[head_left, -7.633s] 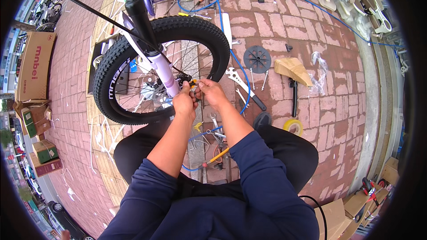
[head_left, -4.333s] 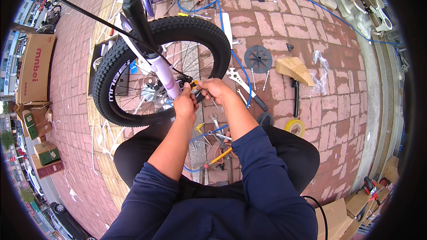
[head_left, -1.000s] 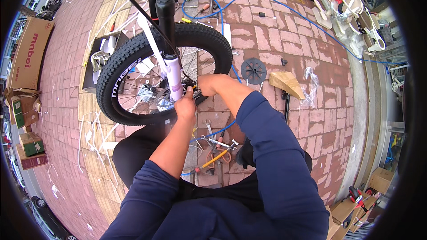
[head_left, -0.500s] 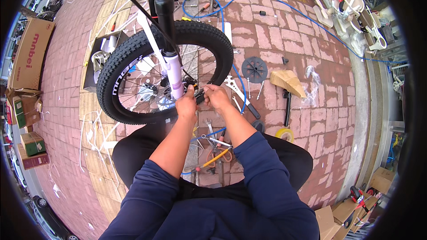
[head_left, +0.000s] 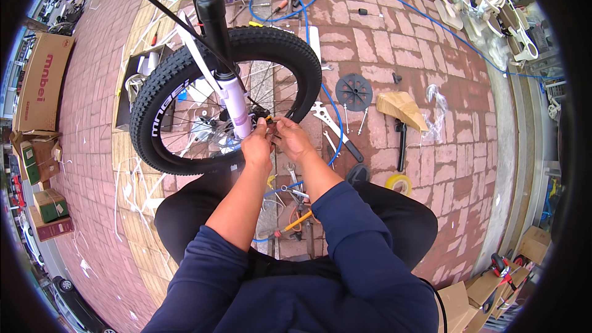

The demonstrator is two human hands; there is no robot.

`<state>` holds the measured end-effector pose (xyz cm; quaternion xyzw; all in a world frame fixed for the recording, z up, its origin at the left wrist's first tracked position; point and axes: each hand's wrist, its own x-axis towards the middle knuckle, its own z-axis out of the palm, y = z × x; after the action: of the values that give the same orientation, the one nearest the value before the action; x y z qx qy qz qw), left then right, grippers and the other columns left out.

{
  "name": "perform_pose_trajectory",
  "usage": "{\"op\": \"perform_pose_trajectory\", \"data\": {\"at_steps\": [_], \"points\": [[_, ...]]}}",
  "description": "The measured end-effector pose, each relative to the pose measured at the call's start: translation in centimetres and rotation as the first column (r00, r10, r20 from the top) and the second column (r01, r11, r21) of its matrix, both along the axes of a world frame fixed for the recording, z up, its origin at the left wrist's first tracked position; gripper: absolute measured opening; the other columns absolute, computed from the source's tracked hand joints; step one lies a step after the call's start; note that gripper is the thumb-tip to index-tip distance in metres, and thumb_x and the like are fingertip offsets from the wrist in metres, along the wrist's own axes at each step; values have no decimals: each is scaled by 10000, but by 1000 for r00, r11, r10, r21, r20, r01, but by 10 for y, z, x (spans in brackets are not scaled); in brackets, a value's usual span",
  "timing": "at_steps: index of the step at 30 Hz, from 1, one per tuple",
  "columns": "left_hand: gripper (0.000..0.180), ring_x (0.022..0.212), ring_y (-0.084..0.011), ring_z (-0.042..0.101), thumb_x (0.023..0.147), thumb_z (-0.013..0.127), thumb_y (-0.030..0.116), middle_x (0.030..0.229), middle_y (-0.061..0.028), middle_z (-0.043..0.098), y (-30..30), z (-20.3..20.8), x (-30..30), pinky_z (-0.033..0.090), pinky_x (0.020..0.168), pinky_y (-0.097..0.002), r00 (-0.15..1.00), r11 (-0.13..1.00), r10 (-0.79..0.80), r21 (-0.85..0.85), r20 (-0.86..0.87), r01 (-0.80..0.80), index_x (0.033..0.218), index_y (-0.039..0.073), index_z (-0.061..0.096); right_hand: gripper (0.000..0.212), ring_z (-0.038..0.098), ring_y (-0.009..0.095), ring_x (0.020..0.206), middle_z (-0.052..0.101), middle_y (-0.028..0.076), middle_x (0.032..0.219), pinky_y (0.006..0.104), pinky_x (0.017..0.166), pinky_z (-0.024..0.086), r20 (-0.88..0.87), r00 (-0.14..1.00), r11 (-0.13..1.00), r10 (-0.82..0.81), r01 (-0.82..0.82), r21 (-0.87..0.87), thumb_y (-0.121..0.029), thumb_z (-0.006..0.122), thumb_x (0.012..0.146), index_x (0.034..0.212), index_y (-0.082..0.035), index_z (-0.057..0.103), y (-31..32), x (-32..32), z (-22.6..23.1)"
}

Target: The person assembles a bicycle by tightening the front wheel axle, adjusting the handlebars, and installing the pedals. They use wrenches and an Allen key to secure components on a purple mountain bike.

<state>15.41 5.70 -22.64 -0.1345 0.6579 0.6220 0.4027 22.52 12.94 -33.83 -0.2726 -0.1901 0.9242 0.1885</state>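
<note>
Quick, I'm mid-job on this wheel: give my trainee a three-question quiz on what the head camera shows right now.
1. True or false: both bare hands, left hand and right hand, meet at the hub of the black knobby-tyred bicycle wheel.
2. The round black plastic spoke disc lies on: A) brick paving, B) a cardboard box, C) the person's lap?
3. What colour is the fork leg beside the left hand?

Key: 1 true; 2 A; 3 pale purple.

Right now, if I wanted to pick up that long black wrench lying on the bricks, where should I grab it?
Probably take the long wrench by its dark handle end, nearer the person's knee, coming from above: it lies flat on the brick paving, and its pale head end sits close under the tyre.
</note>
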Motion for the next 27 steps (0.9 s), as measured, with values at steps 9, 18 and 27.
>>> {"op": "perform_pose_trajectory", "data": {"at_steps": [9, 18, 27], "points": [[372, 550, -102, 412, 1043, 666, 414, 610, 65, 432, -1, -2, -1, 389, 572, -291, 999, 1000, 4, 20, 33, -5, 783, 166, 569, 259, 580, 198, 772, 600, 21, 834, 379, 757, 492, -101, 993, 998, 58, -56, 21, -329, 635, 1072, 1064, -70, 653, -2, -2, -10], [408, 518, -98, 400, 1032, 707, 354, 622, 37, 473, -3, -9, -5, 320, 492, -291, 999, 999, 31, 21, 44, -32, 712, 148, 559, 314, 564, 155, 674, 614, 21, 802, 347, 586, 470, 436, 872, 957, 221, -279, 74, -340, 576, 1089, 987, -53, 652, 19, 0, 48], [220, 632, -99, 435, 1006, 753, 253, 750, 31, 552, -3, -11, -4, 351, 579, -302, 994, 992, 108, 61, -21, -106, 893, 83, 671, 405, 706, 530, 965, 695, 385, 981, 550, 835, 568, 780, 587, 286, -217, -726, 626, -160, 665, 937, 1149, 122, 465, -20, -12, 79]]}}
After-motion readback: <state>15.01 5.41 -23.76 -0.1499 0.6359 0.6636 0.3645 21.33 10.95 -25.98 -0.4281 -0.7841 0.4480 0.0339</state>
